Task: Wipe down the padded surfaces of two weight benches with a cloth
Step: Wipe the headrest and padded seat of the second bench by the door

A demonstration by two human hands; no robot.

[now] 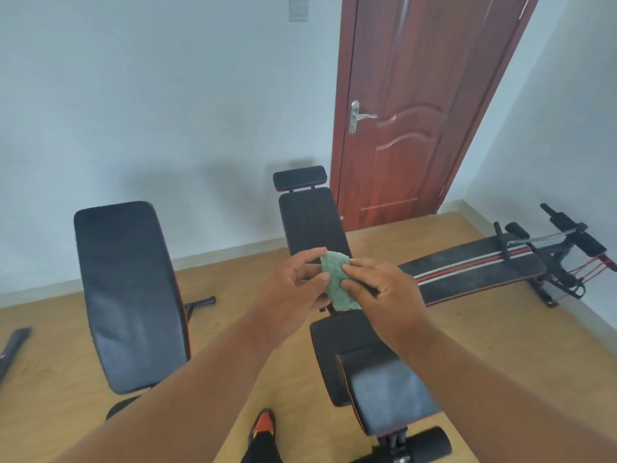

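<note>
A small green cloth point(338, 282) is held up in front of me between both hands, above the middle bench. My left hand point(293, 292) pinches its left edge with thumb and fingers. My right hand point(384, 292) grips its right side, fingers curled over it. Below stands a black padded bench point(314, 225) with a raised backrest, headrest and seat pad point(387, 392). A second black padded bench point(130, 295) stands to the left, its back inclined.
A flat black sit-up board point(474, 269) with red and white stripes lies at the right, near the wall. A closed red-brown door point(417, 105) is behind the middle bench. My shoe point(263, 426) stands on the wooden floor point(233, 329) between the benches.
</note>
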